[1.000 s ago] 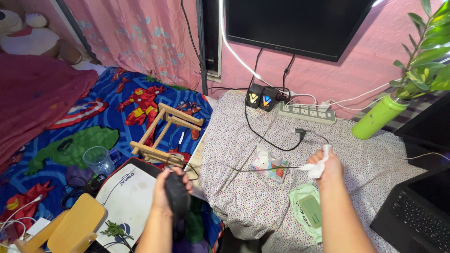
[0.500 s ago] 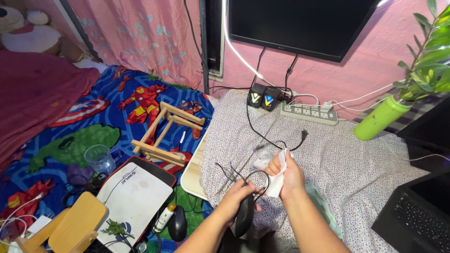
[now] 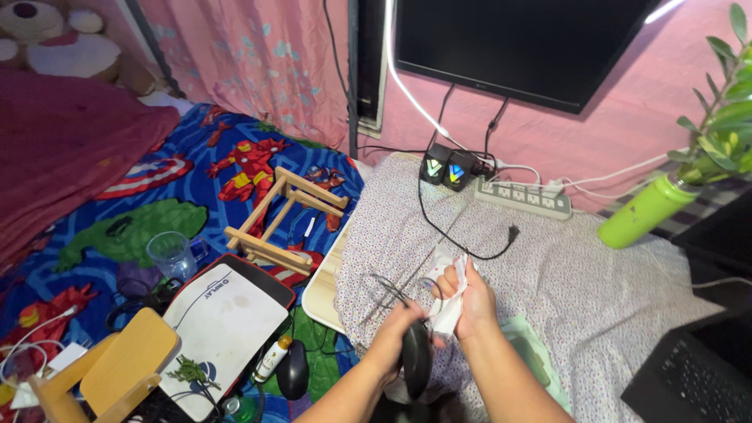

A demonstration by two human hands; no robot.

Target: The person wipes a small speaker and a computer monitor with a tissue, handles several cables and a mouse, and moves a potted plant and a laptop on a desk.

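Observation:
My left hand (image 3: 394, 337) grips a black corded computer mouse (image 3: 416, 360), held on edge above the near side of the cloth-covered table (image 3: 580, 266). Its thin cable (image 3: 389, 287) loops up over the flowered cloth. My right hand (image 3: 468, 301) holds a crumpled white wipe (image 3: 448, 313) pressed against the top of the mouse. Both hands meet in front of me.
A second black mouse (image 3: 292, 370) lies on the bed beside a white tablet case (image 3: 219, 317). A wooden stand (image 3: 278, 221), clear cup (image 3: 170, 254), green wipes pack (image 3: 536, 359), power strip (image 3: 525, 197), two small speakers (image 3: 445, 168), green bottle (image 3: 646, 210) and laptop (image 3: 689, 372) surround me.
My left hand brought the mouse from over the bed to the table's near edge. My right hand came in with the wipe, and now both press together on the mouse.

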